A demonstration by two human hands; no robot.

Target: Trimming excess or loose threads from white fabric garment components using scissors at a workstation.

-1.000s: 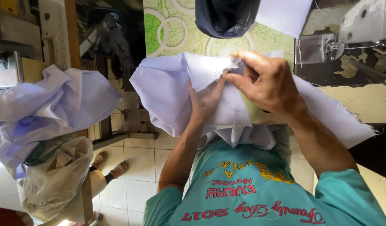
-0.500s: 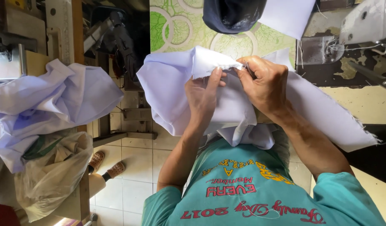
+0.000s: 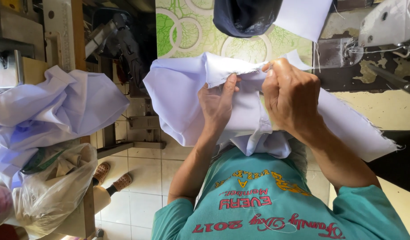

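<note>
Both hands hold a pale lavender piece of cloth [image 3: 178,98] in front of my chest. My left hand [image 3: 216,106] grips it from below, fingertips up at the frayed top edge. My right hand [image 3: 291,95] pinches that same edge a little to the right, thumb and fingers closed on the fabric. The cloth folds over and hangs down to my teal shirt [image 3: 267,209], and a long part trails off to the right [image 3: 356,129].
A sewing machine [image 3: 387,22] stands at the top right, on a worn table [image 3: 382,106]. A dark bundle [image 3: 247,15] lies on a green patterned surface [image 3: 187,31]. At left are more pale cloth [image 3: 54,111] and a plastic bag [image 3: 54,186]. Another person's sandalled feet [image 3: 111,175] rest on the tiled floor.
My hands have drawn slightly apart along the cloth's top edge. The left fingers slid up to the frayed rim, and the fold there has opened out.
</note>
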